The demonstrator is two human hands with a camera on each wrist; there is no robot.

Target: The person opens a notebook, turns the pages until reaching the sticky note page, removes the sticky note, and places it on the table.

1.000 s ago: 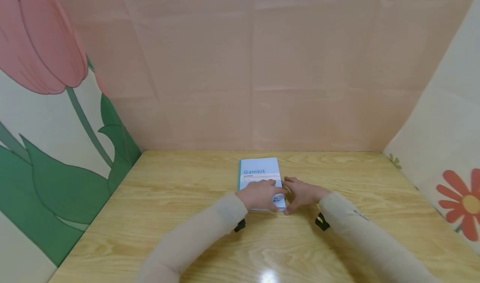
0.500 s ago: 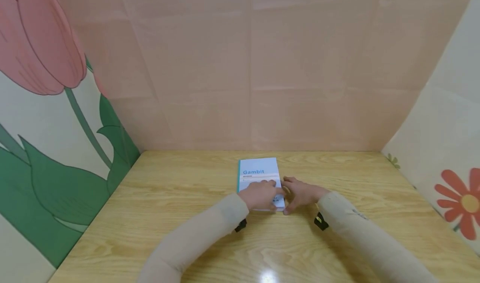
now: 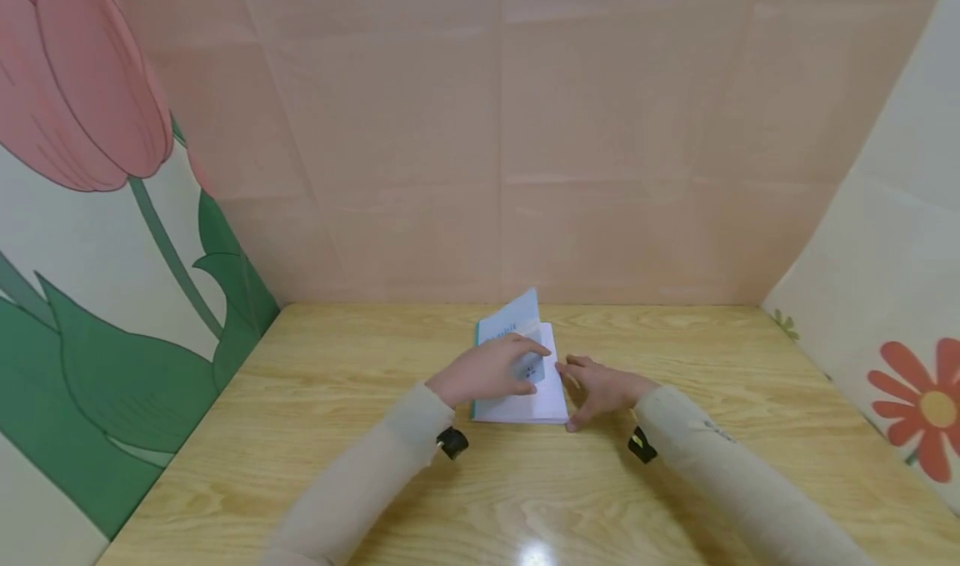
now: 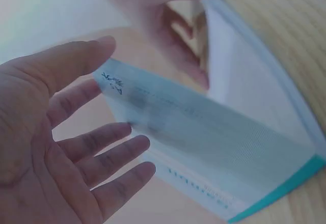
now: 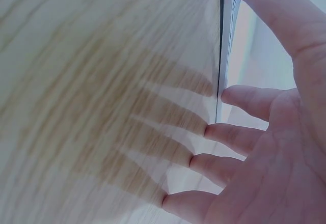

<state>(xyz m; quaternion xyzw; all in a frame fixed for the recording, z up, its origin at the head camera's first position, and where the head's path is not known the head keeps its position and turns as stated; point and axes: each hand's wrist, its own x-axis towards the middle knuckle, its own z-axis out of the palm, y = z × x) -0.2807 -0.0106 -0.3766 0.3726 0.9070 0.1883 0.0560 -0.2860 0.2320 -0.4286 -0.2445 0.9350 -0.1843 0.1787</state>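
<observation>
A thin book point(image 3: 525, 403) with a light blue cover point(image 3: 513, 324) printed "Gambit" lies in the middle of the wooden table point(image 3: 337, 399). Its cover point(image 4: 204, 142) stands lifted off the white first page point(image 4: 244, 96), hinged at the teal spine. My left hand point(image 3: 491, 373) is at the cover's free edge, and the left wrist view shows its fingers point(image 4: 112, 147) straight and spread against the cover. My right hand point(image 3: 600, 389) rests at the book's right edge point(image 5: 222, 56), fingertips point(image 5: 214, 130) on the table against the pages, thumb over the page.
A pink panel point(image 3: 525, 132) closes the back of the table. A tulip-printed panel point(image 3: 112, 216) stands on the left and a flower-printed panel point(image 3: 900, 341) on the right. Bare tabletop lies on both sides of the book.
The cover was flat under my left hand; now my left hand has raised it up and leftward, baring the white page. My right hand has stayed at the book's right edge.
</observation>
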